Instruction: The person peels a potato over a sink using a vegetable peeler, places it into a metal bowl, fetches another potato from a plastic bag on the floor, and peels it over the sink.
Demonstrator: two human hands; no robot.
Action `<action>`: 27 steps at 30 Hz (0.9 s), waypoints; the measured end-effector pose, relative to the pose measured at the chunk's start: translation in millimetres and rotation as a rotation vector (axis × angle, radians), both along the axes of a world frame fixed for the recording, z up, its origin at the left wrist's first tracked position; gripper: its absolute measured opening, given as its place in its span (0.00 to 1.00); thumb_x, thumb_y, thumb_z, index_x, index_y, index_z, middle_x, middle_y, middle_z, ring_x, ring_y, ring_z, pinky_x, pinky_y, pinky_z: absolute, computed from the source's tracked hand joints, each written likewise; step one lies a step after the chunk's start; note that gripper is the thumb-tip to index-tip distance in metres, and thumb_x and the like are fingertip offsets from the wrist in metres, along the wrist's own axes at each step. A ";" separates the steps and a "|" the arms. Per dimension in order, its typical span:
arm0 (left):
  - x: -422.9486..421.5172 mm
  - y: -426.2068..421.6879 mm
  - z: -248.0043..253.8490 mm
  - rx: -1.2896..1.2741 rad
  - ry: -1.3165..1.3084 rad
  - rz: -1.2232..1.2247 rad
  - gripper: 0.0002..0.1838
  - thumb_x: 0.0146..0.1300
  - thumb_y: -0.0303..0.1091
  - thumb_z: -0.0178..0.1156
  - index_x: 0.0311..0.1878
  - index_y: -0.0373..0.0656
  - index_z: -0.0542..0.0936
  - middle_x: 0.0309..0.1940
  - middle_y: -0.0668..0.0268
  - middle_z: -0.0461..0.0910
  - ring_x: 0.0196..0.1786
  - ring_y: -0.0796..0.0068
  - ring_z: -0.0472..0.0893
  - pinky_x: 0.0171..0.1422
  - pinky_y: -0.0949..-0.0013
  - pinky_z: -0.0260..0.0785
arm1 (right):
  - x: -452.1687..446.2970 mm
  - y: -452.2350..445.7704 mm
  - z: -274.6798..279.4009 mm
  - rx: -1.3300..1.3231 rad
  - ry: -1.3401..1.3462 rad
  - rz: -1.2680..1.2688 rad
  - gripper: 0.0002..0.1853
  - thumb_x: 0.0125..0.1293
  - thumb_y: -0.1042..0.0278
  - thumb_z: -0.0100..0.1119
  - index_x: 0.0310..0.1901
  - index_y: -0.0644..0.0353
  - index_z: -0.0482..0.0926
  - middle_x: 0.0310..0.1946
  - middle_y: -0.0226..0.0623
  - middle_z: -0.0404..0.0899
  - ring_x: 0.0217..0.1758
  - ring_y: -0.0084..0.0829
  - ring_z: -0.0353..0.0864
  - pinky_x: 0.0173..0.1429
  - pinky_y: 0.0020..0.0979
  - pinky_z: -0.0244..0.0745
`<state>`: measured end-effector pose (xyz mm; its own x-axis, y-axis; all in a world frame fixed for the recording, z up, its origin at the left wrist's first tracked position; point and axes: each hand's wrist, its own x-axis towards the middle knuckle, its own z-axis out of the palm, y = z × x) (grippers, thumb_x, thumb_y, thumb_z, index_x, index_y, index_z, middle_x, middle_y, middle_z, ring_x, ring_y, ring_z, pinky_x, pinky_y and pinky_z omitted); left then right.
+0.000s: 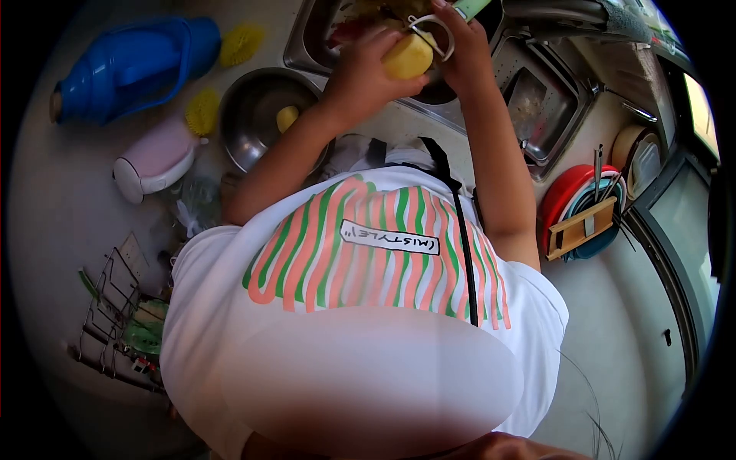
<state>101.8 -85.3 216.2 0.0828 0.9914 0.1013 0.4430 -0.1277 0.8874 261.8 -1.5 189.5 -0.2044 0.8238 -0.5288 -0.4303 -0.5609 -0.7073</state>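
Observation:
Wrapped around a peeled yellow potato (pixel 409 58), my left hand (pixel 369 70) holds it over the sink (pixel 300 47). My right hand (pixel 462 47) is closed on a peeler with a white frame and a green handle (pixel 471 8). The peeler's head (pixel 443 37) lies against the potato's upper right side. To the left of my left forearm stands a steel bowl (pixel 239 115), with another peeled yellow piece (pixel 287 119) inside. Dark and reddish scraps in the sink are partly hidden by my left hand.
A blue thermos (pixel 130 69) lies at the left, near yellow scrubbers (pixel 242 44) and a pink and white container (pixel 157 157). A metal drain tray (pixel 563 130) is at the right, above stacked red and blue basins (pixel 563 188). A wire rack (pixel 96 337) hangs lower left.

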 end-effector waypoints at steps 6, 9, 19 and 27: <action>-2.5 -3.0 7.7 0.038 0.021 0.008 0.26 0.50 0.37 0.81 0.48 0.37 0.81 0.42 0.59 0.81 0.44 0.57 0.83 0.52 0.60 0.76 | 8.1 9.0 4.5 0.056 -0.030 -0.094 0.10 0.75 0.59 0.66 0.46 0.56 0.80 0.30 0.29 0.82 0.29 0.24 0.80 0.34 0.31 0.75; 3.1 3.1 7.8 0.079 0.025 0.010 0.25 0.51 0.36 0.81 0.47 0.37 0.80 0.41 0.60 0.80 0.42 0.61 0.82 0.51 0.64 0.75 | 7.4 2.1 -2.7 0.097 0.057 0.014 0.09 0.74 0.61 0.68 0.42 0.56 0.78 0.27 0.26 0.78 0.29 0.24 0.81 0.36 0.31 0.77; 1.9 3.3 -8.5 -0.564 -0.334 0.052 0.30 0.57 0.44 0.80 0.57 0.38 0.80 0.40 0.67 0.85 0.36 0.79 0.84 0.42 0.71 0.78 | 18.7 4.4 -3.9 0.192 -0.146 -0.021 0.10 0.72 0.62 0.71 0.40 0.55 0.79 0.31 0.23 0.77 0.35 0.20 0.78 0.41 0.28 0.72; -1.5 -5.4 0.9 -0.564 -0.270 -0.093 0.28 0.56 0.35 0.77 0.58 0.41 0.76 0.40 0.69 0.84 0.35 0.80 0.81 0.37 0.73 0.74 | 53.8 32.1 -83.9 0.364 -0.888 -0.073 0.12 0.70 0.60 0.67 0.35 0.60 0.83 0.30 0.32 0.82 0.33 0.24 0.79 0.39 0.33 0.74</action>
